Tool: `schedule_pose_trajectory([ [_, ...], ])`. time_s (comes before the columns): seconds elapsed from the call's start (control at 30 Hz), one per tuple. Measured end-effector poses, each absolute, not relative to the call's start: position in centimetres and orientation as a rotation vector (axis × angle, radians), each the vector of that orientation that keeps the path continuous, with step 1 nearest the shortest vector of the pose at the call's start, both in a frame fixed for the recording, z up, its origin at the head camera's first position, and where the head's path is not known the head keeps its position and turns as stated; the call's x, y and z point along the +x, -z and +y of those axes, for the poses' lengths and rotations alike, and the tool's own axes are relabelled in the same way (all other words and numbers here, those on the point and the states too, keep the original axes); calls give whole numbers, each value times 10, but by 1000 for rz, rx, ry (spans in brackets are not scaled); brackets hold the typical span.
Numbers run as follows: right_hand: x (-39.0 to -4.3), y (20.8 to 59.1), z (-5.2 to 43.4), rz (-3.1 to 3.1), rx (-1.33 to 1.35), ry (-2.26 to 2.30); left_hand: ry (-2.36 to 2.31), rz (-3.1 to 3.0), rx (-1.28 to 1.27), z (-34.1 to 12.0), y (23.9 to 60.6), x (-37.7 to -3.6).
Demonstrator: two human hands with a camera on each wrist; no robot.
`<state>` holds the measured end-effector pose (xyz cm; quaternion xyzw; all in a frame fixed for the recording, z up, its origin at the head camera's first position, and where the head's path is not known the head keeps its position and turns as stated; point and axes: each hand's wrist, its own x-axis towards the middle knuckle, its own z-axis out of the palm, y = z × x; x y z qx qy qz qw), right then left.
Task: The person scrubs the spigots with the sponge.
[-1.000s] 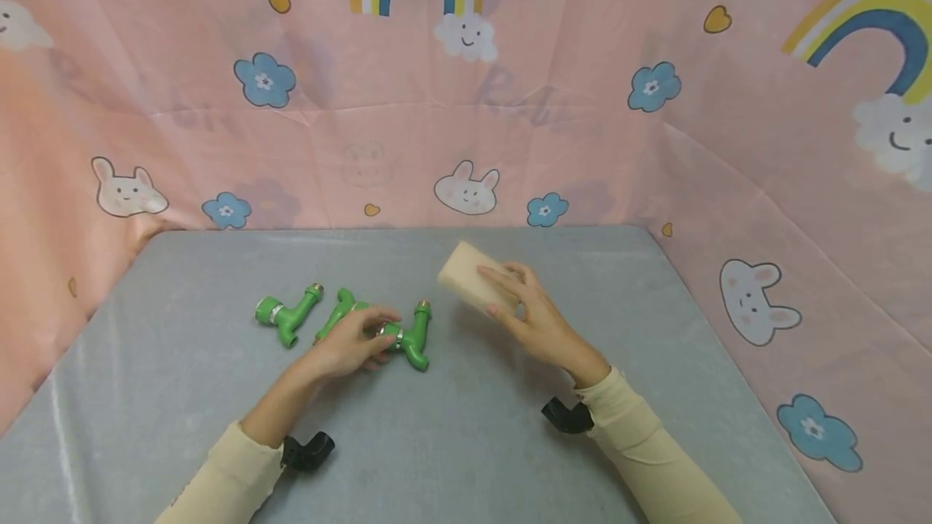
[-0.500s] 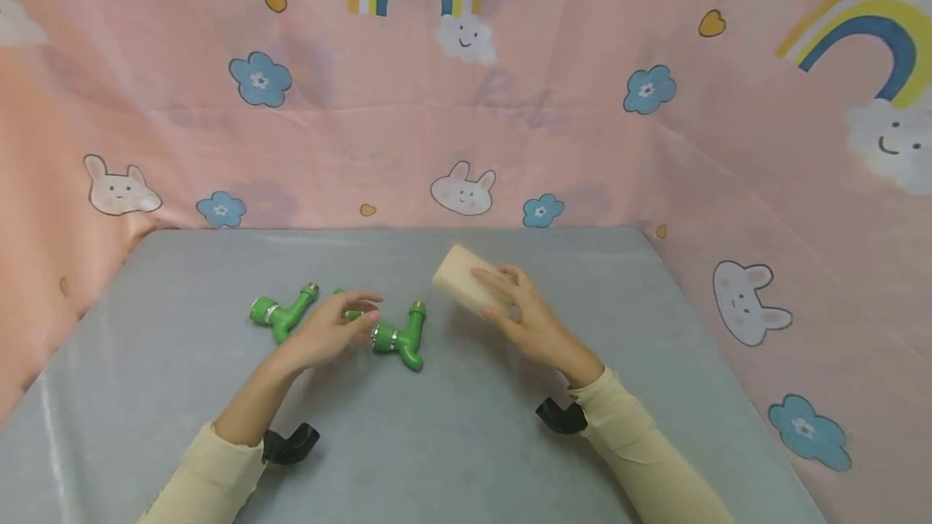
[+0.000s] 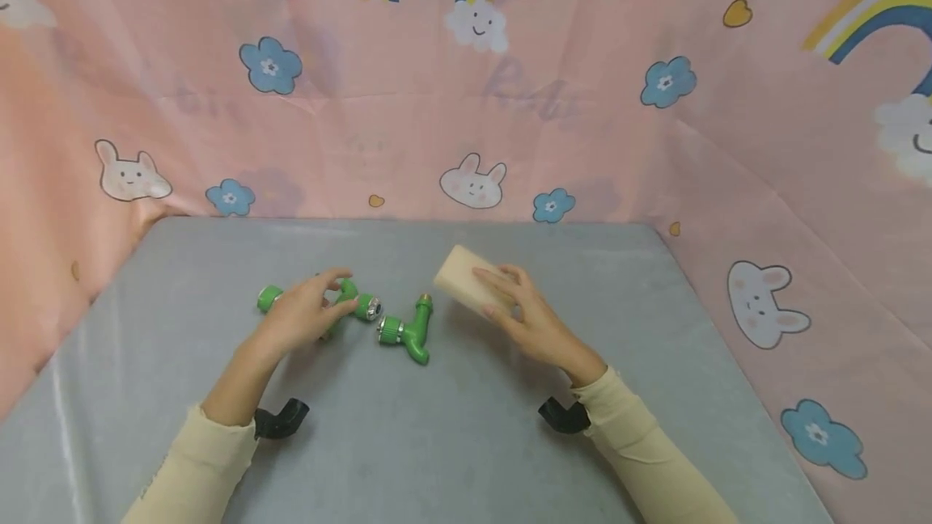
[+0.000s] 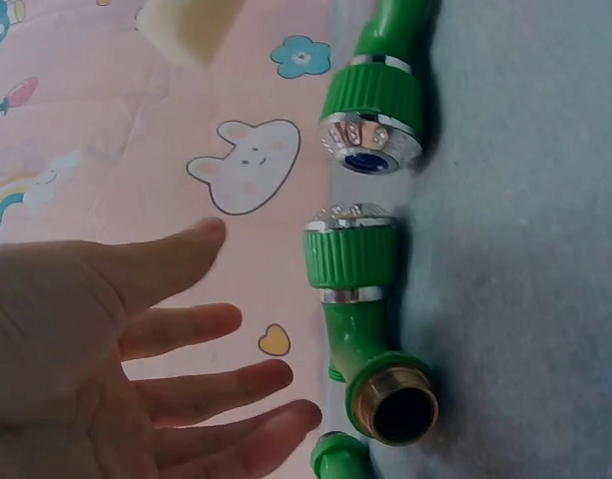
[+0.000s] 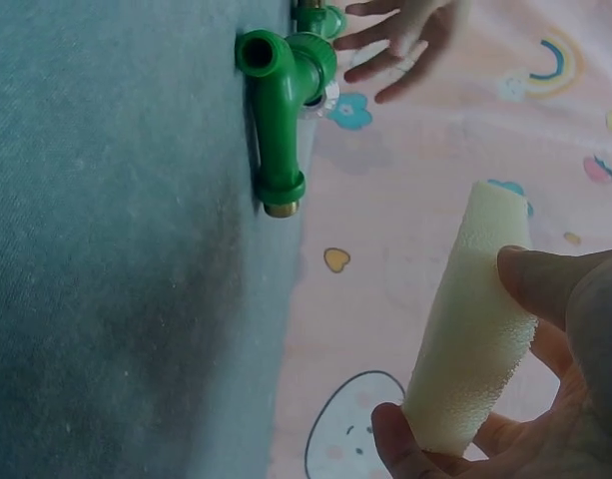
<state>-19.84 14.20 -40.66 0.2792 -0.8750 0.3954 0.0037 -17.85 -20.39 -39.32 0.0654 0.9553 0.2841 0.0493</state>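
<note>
Your left hand (image 3: 301,315) has shifted left, fingers apart and empty, above the nearer middle green tap (image 3: 348,290), knob (image 3: 368,307) pointing right, while your right hand (image 3: 537,328) grips the cream block (image 3: 463,275).

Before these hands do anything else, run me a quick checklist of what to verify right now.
1. Right hand grips the cream block: ok.
2. Cream block held off the table: ok.
3. Left hand free of any hold: ok, fingers extended.
4. Rightmost green tap unobstructed in the head view: ok.
5. Leftmost green tap unobstructed there: not ok, left hand covers part.
6. Left hand clear of that tap: cannot tell.
</note>
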Motion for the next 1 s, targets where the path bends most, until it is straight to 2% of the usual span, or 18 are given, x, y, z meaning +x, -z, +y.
schedule_pose_trajectory([
  [0.47,-200,400,145,-2730,879,-1212,-572,2895,170,-211,402,-183],
  [1.0,-198,400,146,-2703,905,-1169,-750,2794,253,-215,412,-186],
])
